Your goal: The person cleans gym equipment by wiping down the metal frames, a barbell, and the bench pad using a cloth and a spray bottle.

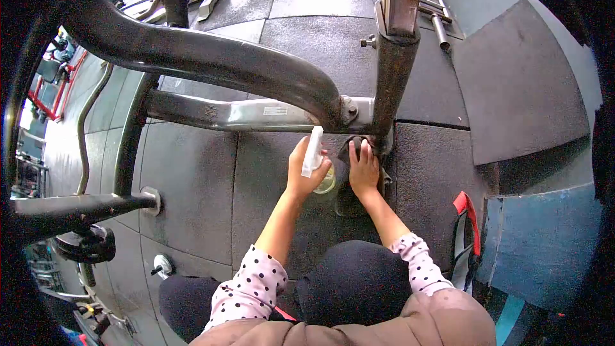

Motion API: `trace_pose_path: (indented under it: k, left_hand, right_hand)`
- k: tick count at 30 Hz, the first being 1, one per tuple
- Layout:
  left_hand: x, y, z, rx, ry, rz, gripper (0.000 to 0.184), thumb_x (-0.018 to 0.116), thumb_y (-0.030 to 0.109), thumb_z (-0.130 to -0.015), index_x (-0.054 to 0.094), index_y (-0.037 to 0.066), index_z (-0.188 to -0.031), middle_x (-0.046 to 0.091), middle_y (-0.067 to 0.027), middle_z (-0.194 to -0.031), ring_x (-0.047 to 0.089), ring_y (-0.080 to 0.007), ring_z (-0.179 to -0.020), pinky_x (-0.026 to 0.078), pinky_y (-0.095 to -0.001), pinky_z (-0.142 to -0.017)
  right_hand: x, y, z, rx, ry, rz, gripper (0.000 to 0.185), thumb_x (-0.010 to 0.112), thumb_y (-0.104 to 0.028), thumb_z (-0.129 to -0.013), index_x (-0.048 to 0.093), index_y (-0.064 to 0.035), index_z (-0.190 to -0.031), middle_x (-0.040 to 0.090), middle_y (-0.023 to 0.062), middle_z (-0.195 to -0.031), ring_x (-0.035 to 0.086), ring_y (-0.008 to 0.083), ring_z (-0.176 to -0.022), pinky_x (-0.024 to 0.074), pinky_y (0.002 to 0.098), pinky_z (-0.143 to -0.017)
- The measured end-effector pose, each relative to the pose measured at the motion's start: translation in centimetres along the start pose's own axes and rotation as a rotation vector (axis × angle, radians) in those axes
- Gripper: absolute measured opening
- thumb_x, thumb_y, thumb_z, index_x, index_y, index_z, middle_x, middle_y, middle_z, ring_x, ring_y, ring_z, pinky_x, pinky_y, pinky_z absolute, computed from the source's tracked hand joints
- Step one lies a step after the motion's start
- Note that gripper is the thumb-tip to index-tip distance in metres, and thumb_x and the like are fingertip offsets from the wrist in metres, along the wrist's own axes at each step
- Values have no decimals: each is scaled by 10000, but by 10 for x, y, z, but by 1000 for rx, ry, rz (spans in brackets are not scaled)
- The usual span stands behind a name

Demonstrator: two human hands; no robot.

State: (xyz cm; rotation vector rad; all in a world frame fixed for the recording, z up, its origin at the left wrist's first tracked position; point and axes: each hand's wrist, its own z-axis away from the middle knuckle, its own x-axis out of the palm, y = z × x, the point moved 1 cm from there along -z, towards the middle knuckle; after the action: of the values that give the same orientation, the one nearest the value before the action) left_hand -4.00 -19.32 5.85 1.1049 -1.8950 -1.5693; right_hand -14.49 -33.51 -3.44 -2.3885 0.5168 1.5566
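Note:
My left hand (pixel 306 168) is wrapped around a spray bottle with a white trigger head (pixel 312 152). Its clear lower part (pixel 327 181) shows yellowish liquid beneath my fingers. Just to the right, my right hand (pixel 364 170) presses a dark cloth (pixel 344 152) against the foot of a gym machine's frame, fingers stretched forward over it. Most of the cloth is hidden under the hand. Above both hands, a grey metal beam (pixel 256 114) with a small label meets an upright post (pixel 392 83) near a bolt.
A thick curved tube (pixel 218 57) crosses above the beam. Black rubber tiles (pixel 192 173) cover the floor. At the right are a loose dark mat (pixel 522 90), a blue board (pixel 544 237) and a red-and-black strap (pixel 471 221). A metal bar frame (pixel 439 29) stands behind the post.

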Motion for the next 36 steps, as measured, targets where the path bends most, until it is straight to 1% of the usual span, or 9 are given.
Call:
trace_pose_path:
  k: [5,13,15,17,23,27,28,30,36]
  left_hand:
    - [-6,-7,0,-21,32,4,417,634,-23,-731,516,-35,-1130,586,-76,-996,620,-147,-865,510,-288,-768]
    - [7,6,1,-5,86,90,316,651,50,-710,547,-4,-1003,598,-85,-841,616,-161,-738,492,-296,-672]
    - [0,0,3,-27,-28,43,403,651,34,-728,520,-13,-1107,592,-64,-924,611,-142,-809,498,-294,-732]
    - [-6,-5,1,-36,-98,20,444,651,32,-738,508,-16,-1156,590,-50,-960,607,-129,-841,499,-291,-761]
    - [-18,21,-7,26,-229,-101,477,678,68,-726,515,-3,-1168,593,-43,-940,569,-105,-811,473,-267,-747]
    - [-41,35,-8,-132,-306,-62,536,695,71,-701,522,25,-1206,603,-36,-961,559,-125,-872,461,-287,-800]
    - [-48,44,-7,-214,-279,-21,563,703,70,-689,523,29,-1221,611,-39,-985,562,-129,-898,457,-284,-822]
    - [-65,49,-7,-291,-308,-20,600,714,58,-664,531,39,-1235,615,-29,-1010,564,-132,-923,449,-286,-848]
    - [-108,42,-3,-313,-242,-94,618,709,105,-650,546,32,-1241,642,-88,-1071,584,-160,-953,449,-309,-870]
  right_hand:
    - [43,-16,-21,71,79,0,384,468,-116,-857,522,-46,-1230,435,232,-1233,422,375,-1182,408,418,-906]
    - [82,-13,-68,177,-84,-125,195,467,-135,-817,628,-60,-737,644,144,-715,604,342,-693,462,449,-771]
    - [65,-10,-52,63,-139,-68,240,501,-149,-811,633,-25,-969,611,178,-965,577,340,-969,457,442,-813]
    - [40,-12,-45,-3,102,-153,276,503,-90,-794,583,9,-1038,513,199,-1052,492,353,-1042,447,427,-824]
    - [18,4,20,-155,-157,-55,455,474,-125,-838,484,-94,-1292,316,172,-1447,330,298,-1331,385,399,-942]
    - [-40,21,28,140,-510,-642,480,515,-118,-852,460,-106,-1329,527,208,-1268,511,338,-1170,416,400,-929]
    - [-42,24,33,222,-249,-769,448,550,-162,-876,476,-86,-1312,589,233,-1151,570,365,-1081,426,382,-925]
    - [-40,48,31,499,-392,-706,486,551,-193,-902,429,-17,-1339,522,211,-1279,496,326,-1201,375,361,-1008]
    - [-150,87,0,380,124,-598,466,528,-133,-927,397,60,-1331,454,212,-1353,432,297,-1272,321,362,-1071]
